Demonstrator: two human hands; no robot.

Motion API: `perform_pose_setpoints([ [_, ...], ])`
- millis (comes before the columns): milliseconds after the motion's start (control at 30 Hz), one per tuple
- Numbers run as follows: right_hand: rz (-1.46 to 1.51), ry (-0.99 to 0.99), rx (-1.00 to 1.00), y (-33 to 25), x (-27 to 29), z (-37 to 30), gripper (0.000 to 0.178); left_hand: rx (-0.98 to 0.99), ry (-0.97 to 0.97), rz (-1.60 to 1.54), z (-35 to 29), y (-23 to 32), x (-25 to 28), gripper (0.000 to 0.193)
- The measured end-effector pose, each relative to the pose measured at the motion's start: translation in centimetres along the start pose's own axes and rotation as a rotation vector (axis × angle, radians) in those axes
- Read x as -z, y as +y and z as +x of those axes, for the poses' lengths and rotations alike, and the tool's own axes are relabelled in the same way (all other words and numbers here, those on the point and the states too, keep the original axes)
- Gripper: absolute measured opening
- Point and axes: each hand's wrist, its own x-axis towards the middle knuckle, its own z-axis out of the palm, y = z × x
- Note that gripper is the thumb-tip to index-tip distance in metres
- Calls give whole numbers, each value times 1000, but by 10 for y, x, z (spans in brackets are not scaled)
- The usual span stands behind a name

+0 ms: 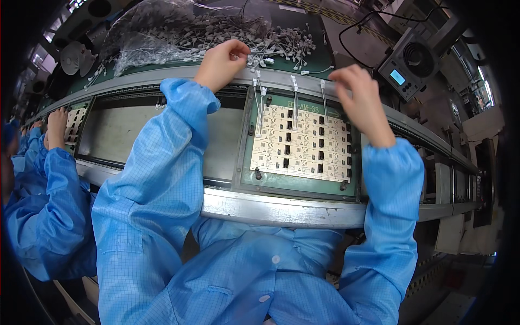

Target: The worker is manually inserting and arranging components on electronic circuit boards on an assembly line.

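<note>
The small white wired connectors (pixel 259 54) lie in a loose heap on the green ledge beyond the conveyor rail, directly under and just right of the left hand (pixel 221 64). That hand is nearer the heap; its fingers (pixel 240 50) are curled and pinched together at the heap's near edge, seemingly on a connector lead, though the exact grip is too small to tell. The right hand (pixel 362 100) sits farther right, its fingertips closed on the top of 1 thin lead (pixel 323 97) that hangs toward the person, its long axis running from the rail down onto the pallet. 3 more leads (pixel 294 95) hang likewise just left of it.

Below them the green pallet (pixel 300 183) carries a panel of pale circuit boards (pixel 303 143) on the conveyor (pixel 271 208). A clear plastic bag (pixel 146 32) lies behind the heap, a grey fan unit (pixel 409 62) to the right, and a co-worker's sleeve (pixel 43 211) at far left.
</note>
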Motion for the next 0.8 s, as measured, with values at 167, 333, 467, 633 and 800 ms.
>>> perform_pose_setpoints([
  [167,-317,68,-79,55,-36,32,17,-350,-195,375,-9,19,8,33],
  [333,-451,-12,-34,61,-54,42,16,-338,-235,364,-13,11,5,23],
  [467,-518,13,-29,58,-59,46,14,-296,-179,309,-6,-1,0,19],
  [633,-455,87,10,60,-58,42,12,-415,-184,443,-7,4,-2,13],
  [800,-575,37,77,58,-58,43,14,-545,-122,484,-3,-2,-2,11],
])
